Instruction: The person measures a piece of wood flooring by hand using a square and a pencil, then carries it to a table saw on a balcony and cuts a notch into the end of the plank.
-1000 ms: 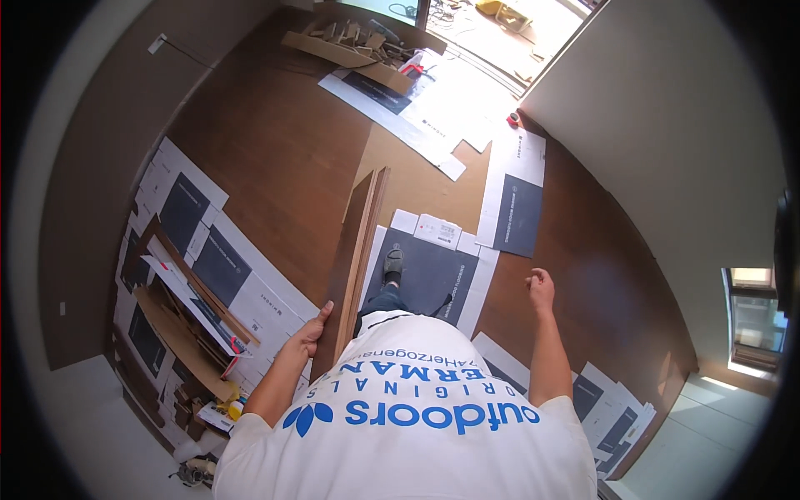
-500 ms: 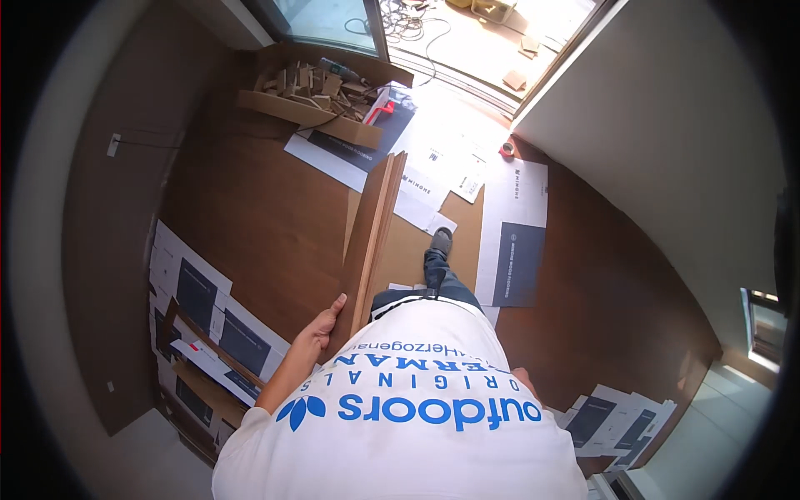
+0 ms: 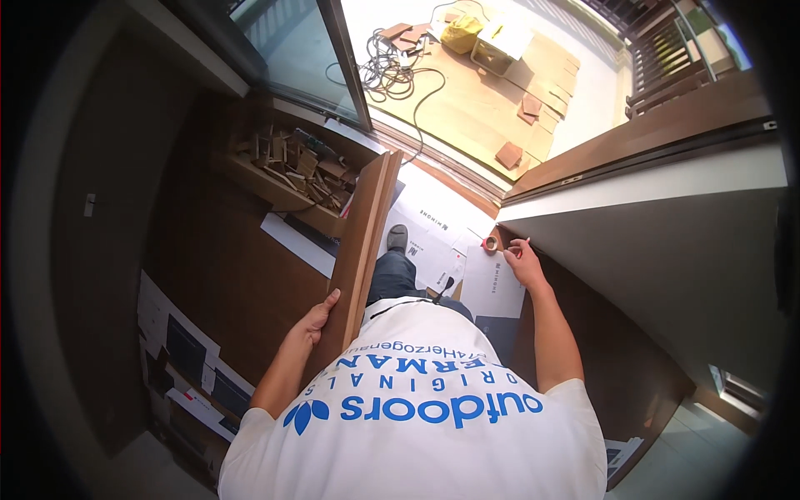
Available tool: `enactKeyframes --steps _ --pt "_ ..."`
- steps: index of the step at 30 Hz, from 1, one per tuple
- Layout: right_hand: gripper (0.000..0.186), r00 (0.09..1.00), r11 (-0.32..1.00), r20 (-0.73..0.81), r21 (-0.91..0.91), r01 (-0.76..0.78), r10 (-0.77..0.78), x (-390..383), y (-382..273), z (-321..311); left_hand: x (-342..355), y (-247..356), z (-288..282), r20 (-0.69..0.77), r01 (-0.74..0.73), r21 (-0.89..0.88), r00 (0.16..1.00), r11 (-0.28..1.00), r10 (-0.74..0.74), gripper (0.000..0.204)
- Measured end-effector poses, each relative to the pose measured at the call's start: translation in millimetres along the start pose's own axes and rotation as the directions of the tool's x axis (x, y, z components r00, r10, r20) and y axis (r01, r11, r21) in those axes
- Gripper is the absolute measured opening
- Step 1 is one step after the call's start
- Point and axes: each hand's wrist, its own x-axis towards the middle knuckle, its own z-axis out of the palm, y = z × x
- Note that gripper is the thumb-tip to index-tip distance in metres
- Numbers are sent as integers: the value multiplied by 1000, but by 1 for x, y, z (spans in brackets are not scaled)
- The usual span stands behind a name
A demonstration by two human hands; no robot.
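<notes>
My left hand (image 3: 320,313) grips the long edge of a stack of brown wooden boards (image 3: 366,232), held lengthwise along my left side and reaching forward. My right hand (image 3: 522,261) is raised ahead on the right, fingers closed on a small thin reddish item too small to name. A red roll of tape (image 3: 489,243) shows just left of that hand, on the white printed floor sheets (image 3: 431,208). My foot in a grey shoe (image 3: 397,237) stands on those sheets.
An open glass door (image 3: 308,56) leads to a balcony with cardboard (image 3: 433,125), coiled cables (image 3: 385,75), wood offcuts and a railing (image 3: 679,42). A box of wood scraps (image 3: 292,167) lies beside the doorway. A wall (image 3: 650,275) runs along my right; more sheets (image 3: 175,325) cover floor at left.
I have walked forward to the balcony doorway with the boards still in my left hand. My right hand, half a second ago mostly hidden by my body, is now raised ahead.
</notes>
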Motion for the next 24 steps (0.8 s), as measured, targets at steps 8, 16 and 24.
enactKeyframes --steps 8,16,24 --pt "38 979 943 175 -296 152 -103 150 -118 8 70 278 67 19 100 21 995 995 -100 98" --pt "39 905 968 424 -212 131 -29 454 -138 -79 229 466 172 -5 -6 -127 1000 992 5 97" --pt "28 786 902 616 -367 229 51 618 -170 -189 279 661 299 -37 107 -163 993 981 -115 81"
